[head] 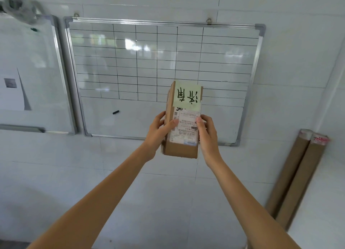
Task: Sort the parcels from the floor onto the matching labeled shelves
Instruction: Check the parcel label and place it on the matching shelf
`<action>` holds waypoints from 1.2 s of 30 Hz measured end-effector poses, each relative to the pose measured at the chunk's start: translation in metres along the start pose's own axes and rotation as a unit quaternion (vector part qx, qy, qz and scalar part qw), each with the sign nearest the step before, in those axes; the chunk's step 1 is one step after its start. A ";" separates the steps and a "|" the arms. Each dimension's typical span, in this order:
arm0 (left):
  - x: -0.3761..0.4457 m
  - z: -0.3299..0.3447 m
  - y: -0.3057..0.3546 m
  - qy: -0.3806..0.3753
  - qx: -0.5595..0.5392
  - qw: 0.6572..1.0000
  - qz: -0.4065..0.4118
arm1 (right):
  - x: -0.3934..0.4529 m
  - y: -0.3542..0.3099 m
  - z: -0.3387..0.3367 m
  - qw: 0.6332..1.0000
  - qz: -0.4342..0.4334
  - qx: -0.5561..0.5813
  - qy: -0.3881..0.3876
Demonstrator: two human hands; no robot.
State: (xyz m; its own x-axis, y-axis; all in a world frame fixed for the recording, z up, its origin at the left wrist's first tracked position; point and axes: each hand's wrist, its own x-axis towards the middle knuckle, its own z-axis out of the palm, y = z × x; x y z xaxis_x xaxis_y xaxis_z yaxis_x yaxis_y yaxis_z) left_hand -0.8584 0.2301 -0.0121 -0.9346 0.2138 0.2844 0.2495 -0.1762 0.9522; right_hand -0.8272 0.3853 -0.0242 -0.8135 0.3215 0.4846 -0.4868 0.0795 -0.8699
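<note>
Cardboard parcel [182,121] held upright before the whiteboard [130,61], long axis vertical, clasped at its lower half between left hand [160,131] and right hand [206,134], handwritten note [187,96] projecting above both grips; no shelf in view

Gridded whiteboard [164,61]; cardboard tubes [296,175] lean right.

handwritten "济南", sideways, on green note [187,97] taped to parcel [182,147]; shipping label print illegible.

The single head-worn view faces a tiled wall [280,99] fairly close, seemingly level rather than downward.
</note>
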 end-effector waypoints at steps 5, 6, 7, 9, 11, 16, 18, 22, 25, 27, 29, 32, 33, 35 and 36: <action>-0.003 -0.010 -0.002 -0.024 0.013 1.000 -0.013 | -0.002 -0.003 0.000 0.999 0.044 0.012 -0.015; -0.003 -0.013 -0.001 -0.031 0.015 0.999 -0.022 | 0.000 -0.004 -0.002 0.998 0.060 0.004 -0.025; -0.003 -0.017 0.000 -0.036 0.019 0.999 -0.030 | 0.004 -0.005 -0.005 0.996 0.081 -0.007 -0.038; -0.002 -0.027 0.009 -0.053 0.035 0.997 -0.045 | 0.014 -0.009 -0.014 0.989 0.131 -0.018 -0.069; 0.000 -0.036 0.021 -0.098 0.062 0.992 -0.059 | 0.024 -0.016 -0.024 0.981 0.170 -0.002 -0.090; 0.008 -0.048 0.048 -0.191 0.117 0.969 -0.104 | 0.045 -0.030 -0.046 0.964 0.214 0.026 -0.159; 0.007 -0.048 0.053 -0.208 0.129 0.963 -0.115 | 0.045 -0.032 -0.047 0.957 0.220 0.047 -0.185; 0.006 -0.046 0.052 -0.223 0.148 0.956 -0.116 | 0.037 -0.033 -0.043 0.958 0.207 0.094 -0.174; 0.005 -0.045 0.048 -0.201 0.152 0.961 -0.111 | 0.034 -0.031 -0.038 0.964 0.201 0.097 -0.142; 0.007 -0.047 0.047 -0.171 0.140 0.970 -0.099 | 0.034 -0.030 -0.035 0.969 0.195 0.092 -0.119; 0.011 -0.055 0.042 -0.148 0.124 0.977 -0.095 | 0.034 -0.028 -0.033 0.975 0.185 0.081 -0.092; 0.009 -0.069 0.032 -0.111 0.095 0.984 -0.098 | 0.035 -0.023 -0.034 0.978 0.183 0.091 -0.041; 0.008 -0.074 0.027 -0.093 0.071 0.988 -0.099 | 0.035 -0.021 -0.034 0.977 0.185 0.105 -0.023; 0.006 -0.081 0.017 -0.049 0.000 0.993 -0.109 | 0.034 -0.017 -0.033 0.972 0.189 0.138 0.007; 0.004 -0.082 0.013 -0.029 -0.034 0.992 -0.117 | 0.032 -0.015 -0.031 0.969 0.190 0.156 0.020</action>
State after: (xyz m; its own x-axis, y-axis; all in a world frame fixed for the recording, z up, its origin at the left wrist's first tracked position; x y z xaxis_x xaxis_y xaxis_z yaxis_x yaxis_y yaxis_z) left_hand -0.8795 0.1496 -0.0076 -0.9480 0.3117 0.0652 0.0084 -0.1802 0.9836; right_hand -0.8362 0.4241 0.0014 -0.9428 0.3089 0.1252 -0.2323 -0.3392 -0.9116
